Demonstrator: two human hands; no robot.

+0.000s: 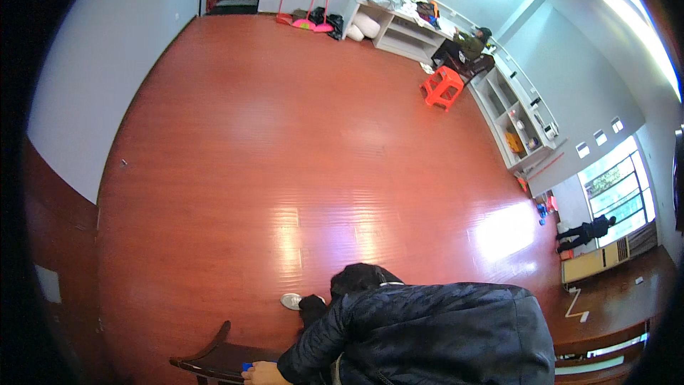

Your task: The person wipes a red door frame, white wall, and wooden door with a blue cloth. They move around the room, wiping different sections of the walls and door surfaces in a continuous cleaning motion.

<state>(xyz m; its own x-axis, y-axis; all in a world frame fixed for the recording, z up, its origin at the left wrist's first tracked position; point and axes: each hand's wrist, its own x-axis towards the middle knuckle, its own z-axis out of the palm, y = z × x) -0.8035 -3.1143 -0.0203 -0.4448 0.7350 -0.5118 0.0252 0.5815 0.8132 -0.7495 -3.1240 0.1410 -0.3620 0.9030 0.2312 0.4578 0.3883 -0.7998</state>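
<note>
Neither of my hands is in view. Close before me at the bottom, a person in a dark jacket (443, 326) bends forward, with dark hair towards the middle of the view. That person's bare hand (265, 374) rests at a dark wooden chair (235, 354), on or beside a small blue thing (247, 366) that is mostly covered. The other hand of that person is hidden. A light shoe (291, 301) shows on the floor beside a dark trouser leg.
Reddish wood flooring (267, 144) spreads ahead. A red plastic stool (443, 87) stands by a seated person (470, 45) at white shelving (409, 37). Brooms and dustpans (315, 24) lean at the far wall. Another person (590, 229) stands near the window. A dark slatted wooden piece (598, 350) is at lower right.
</note>
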